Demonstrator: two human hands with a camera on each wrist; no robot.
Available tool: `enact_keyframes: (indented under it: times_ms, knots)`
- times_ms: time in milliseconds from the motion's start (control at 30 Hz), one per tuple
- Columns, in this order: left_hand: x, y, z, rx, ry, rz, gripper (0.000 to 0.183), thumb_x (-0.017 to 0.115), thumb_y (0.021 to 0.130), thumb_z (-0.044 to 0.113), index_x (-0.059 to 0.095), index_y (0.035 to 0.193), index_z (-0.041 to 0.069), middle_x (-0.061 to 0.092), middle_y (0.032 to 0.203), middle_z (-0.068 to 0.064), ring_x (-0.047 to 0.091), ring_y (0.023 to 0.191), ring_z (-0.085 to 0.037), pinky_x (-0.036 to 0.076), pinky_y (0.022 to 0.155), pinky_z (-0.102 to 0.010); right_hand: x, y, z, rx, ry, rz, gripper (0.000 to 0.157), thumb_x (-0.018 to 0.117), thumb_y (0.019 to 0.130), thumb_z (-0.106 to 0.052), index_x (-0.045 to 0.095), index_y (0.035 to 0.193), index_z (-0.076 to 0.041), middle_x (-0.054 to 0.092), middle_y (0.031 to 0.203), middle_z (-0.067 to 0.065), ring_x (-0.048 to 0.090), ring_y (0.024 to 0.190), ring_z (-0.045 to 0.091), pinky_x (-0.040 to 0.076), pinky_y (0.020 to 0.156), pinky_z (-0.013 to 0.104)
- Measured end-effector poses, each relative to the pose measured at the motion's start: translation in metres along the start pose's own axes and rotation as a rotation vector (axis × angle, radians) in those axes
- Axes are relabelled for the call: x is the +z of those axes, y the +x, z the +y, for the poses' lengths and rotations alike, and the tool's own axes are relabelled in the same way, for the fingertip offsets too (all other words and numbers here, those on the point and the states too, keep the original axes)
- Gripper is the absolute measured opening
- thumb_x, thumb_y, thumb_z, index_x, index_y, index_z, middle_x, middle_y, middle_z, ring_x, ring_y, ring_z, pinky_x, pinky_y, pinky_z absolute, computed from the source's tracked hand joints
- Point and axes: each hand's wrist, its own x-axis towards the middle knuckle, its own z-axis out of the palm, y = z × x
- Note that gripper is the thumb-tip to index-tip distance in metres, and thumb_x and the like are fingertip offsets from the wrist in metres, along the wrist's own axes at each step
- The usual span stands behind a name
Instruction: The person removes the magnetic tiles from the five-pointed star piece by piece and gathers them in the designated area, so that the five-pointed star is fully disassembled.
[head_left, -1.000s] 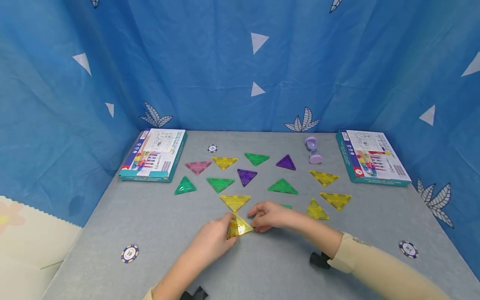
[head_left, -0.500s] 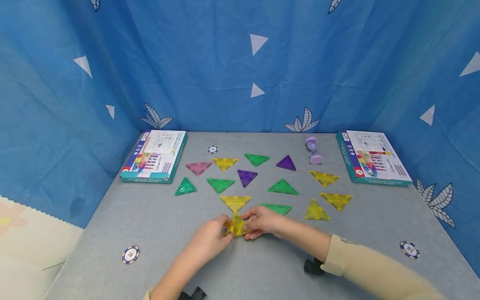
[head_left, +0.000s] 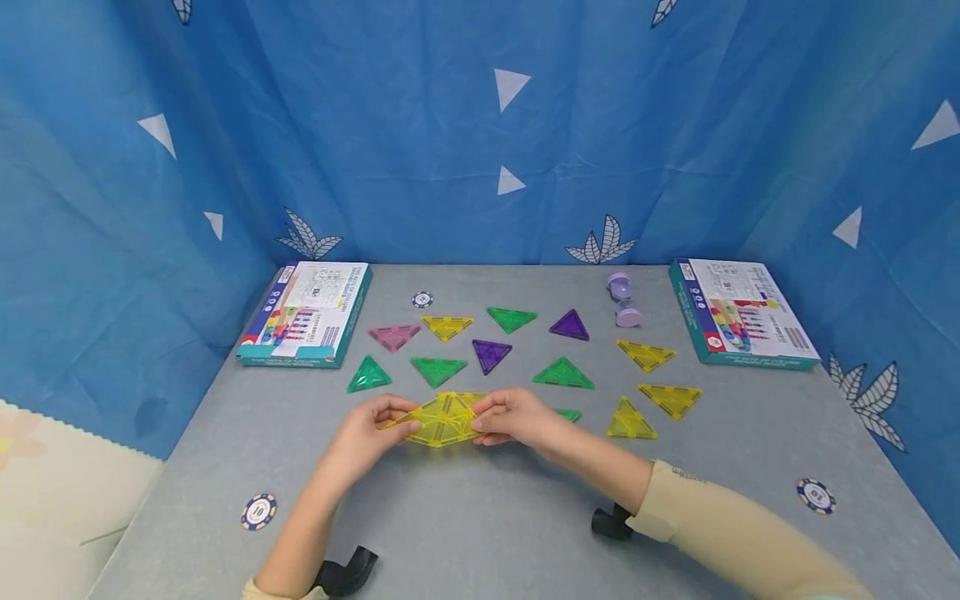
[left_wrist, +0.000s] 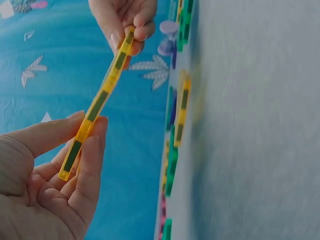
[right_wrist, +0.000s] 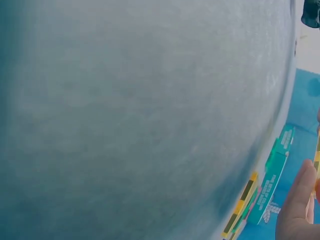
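Two yellow translucent triangular magnetic tiles (head_left: 438,423), joined edge to edge, are held up off the table. My left hand (head_left: 362,440) pinches their left corner between thumb and fingers. At the opposite corner my right hand (head_left: 522,422) pinches them too. Seen edge-on in the left wrist view, the yellow tiles (left_wrist: 97,102) form a slanted, nearly straight strip running from the left hand (left_wrist: 55,185) to the right hand (left_wrist: 127,20). Behind them in the head view, a yellow triangle lying on the table is mostly covered. A green tile (head_left: 567,414) is partly hidden by the right hand.
Several green, purple, pink and yellow triangle tiles lie beyond the hands, including a purple one (head_left: 492,356) and a yellow one (head_left: 632,419). Boxes stand at left (head_left: 306,312) and right (head_left: 742,312). A purple sand timer (head_left: 624,300) and chips (head_left: 258,512) lie about.
Both hands lifted the two yellow tiles off the table and moved them slightly left and away. The tiles were folded together half a second ago and now spread out into one wider shape.
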Motion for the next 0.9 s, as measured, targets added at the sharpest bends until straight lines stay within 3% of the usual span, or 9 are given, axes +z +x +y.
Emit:
enact_keyframes:
  times_ms: [367,500,633,733,900]
  knots:
    - [-0.016,0.003,-0.004,-0.019,0.006,0.003,0.022,0.068,0.085,0.011,0.064,0.104,0.0,0.068,0.095,-0.011,0.064,0.081,-0.018,0.054,0.072,-0.038,0.009,0.018,-0.004,-0.004,-0.012,0.01,0.022,0.063,0.088,-0.006,0.06,0.108,0.004,0.069,0.09,0.012,0.068,0.081,0.024,0.053,0.075,0.04]
    - [-0.025,0.003,-0.009,-0.032,0.051,0.039,0.023,0.067,0.086,0.012,0.064,0.106,0.001,0.067,0.096,-0.011,0.063,0.083,-0.018,0.053,0.073,-0.037,0.007,0.021,-0.004,0.012,-0.02,0.05,0.023,0.063,0.088,-0.005,0.059,0.109,0.004,0.069,0.089,0.012,0.068,0.08,0.024,0.054,0.074,0.039]
    - [-0.049,-0.001,-0.017,-0.089,0.127,0.068,0.028,0.065,0.089,0.018,0.062,0.111,0.002,0.065,0.104,-0.013,0.06,0.088,-0.018,0.053,0.076,-0.036,0.004,0.023,-0.001,0.026,-0.036,0.057,0.027,0.063,0.087,-0.003,0.058,0.113,0.004,0.068,0.087,0.012,0.068,0.078,0.025,0.054,0.071,0.037]
    - [-0.071,-0.005,-0.028,-0.133,0.181,0.033,0.032,0.063,0.09,0.022,0.06,0.113,-0.001,0.062,0.11,-0.015,0.058,0.09,-0.018,0.053,0.076,-0.035,0.006,0.028,0.001,0.035,-0.041,0.007,0.03,0.06,0.087,0.001,0.056,0.117,0.004,0.066,0.086,0.013,0.068,0.079,0.025,0.054,0.071,0.035]
    - [-0.101,-0.011,-0.047,-0.197,0.229,-0.001,0.036,0.061,0.091,0.022,0.057,0.115,-0.005,0.061,0.106,-0.015,0.056,0.085,-0.016,0.053,0.073,-0.03,0.02,0.044,0.0,0.07,-0.011,-0.043,0.032,0.059,0.086,0.006,0.056,0.118,0.003,0.066,0.087,0.015,0.068,0.08,0.025,0.054,0.072,0.033]
